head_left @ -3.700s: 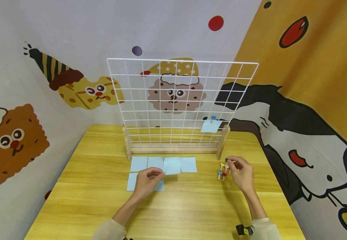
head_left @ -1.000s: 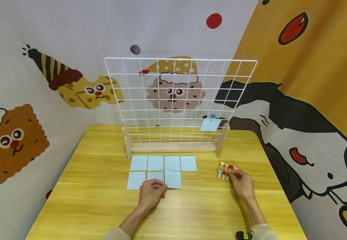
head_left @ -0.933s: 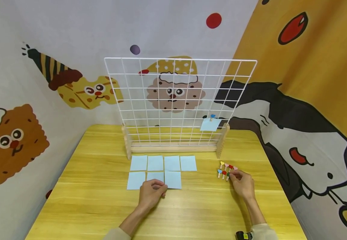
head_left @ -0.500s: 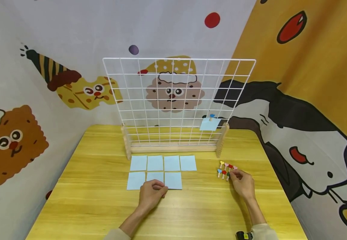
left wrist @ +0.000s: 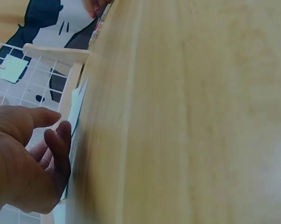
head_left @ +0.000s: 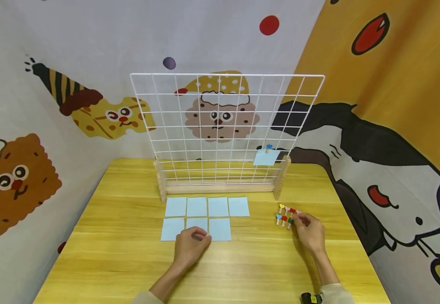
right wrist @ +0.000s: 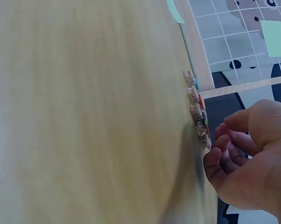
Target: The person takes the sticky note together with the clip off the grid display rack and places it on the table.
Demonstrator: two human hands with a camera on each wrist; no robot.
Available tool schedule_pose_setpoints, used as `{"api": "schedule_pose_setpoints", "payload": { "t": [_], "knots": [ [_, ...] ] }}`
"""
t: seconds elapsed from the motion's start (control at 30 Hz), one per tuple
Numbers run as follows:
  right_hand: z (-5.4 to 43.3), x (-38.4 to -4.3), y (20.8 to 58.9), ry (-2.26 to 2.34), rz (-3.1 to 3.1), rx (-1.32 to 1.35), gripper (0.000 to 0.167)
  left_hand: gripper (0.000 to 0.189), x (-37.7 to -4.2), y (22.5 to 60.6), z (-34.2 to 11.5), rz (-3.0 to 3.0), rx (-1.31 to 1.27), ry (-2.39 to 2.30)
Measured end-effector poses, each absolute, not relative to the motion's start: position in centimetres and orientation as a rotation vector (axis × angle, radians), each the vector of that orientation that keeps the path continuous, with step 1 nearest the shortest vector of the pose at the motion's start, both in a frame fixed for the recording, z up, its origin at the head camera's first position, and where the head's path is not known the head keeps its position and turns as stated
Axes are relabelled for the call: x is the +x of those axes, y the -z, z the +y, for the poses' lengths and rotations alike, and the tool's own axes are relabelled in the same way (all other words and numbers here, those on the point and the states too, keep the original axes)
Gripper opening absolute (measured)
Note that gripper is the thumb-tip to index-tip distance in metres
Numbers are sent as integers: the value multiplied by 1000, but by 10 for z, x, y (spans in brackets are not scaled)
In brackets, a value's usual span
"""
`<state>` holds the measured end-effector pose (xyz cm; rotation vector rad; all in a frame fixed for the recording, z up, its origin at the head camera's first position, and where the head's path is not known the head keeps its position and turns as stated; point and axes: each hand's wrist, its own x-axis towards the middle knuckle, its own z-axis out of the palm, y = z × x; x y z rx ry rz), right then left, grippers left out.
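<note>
The blue paper squares (head_left: 204, 215) are laid on the surface (head_left: 109, 253); loosely curled fingers of the left hand (head_left: 190, 250) rest at their 6 o'clock edge. The small clothespins (head_left: 286, 215) at 3 o'clock are touched by the right hand (head_left: 310, 233); whether one is pinched cannot be told.

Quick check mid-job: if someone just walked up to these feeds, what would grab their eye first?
First, the white wire grid upright in its wooden stand at the back of the yellow table, with one blue note clipped low on its right. Next, seven blue notes in two rows before it; the left hand rests at the front row, and the right hand sits beside the small heart clips.
</note>
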<state>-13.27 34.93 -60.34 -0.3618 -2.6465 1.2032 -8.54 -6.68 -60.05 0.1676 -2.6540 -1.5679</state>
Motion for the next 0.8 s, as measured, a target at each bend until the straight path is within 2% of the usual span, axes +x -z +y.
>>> {"api": "schedule_pose_setpoints", "payload": {
  "t": [0.47, 0.8],
  "knots": [
    [350, -150, 561, -1243, -2494, -172, 24, 6, -114, 585, -68, -2515, -121, 1575],
    [340, -167, 531, -1193, -2433, -78, 19, 10, -144, 558, -67, -2438, -299, 1602]
  ]
}}
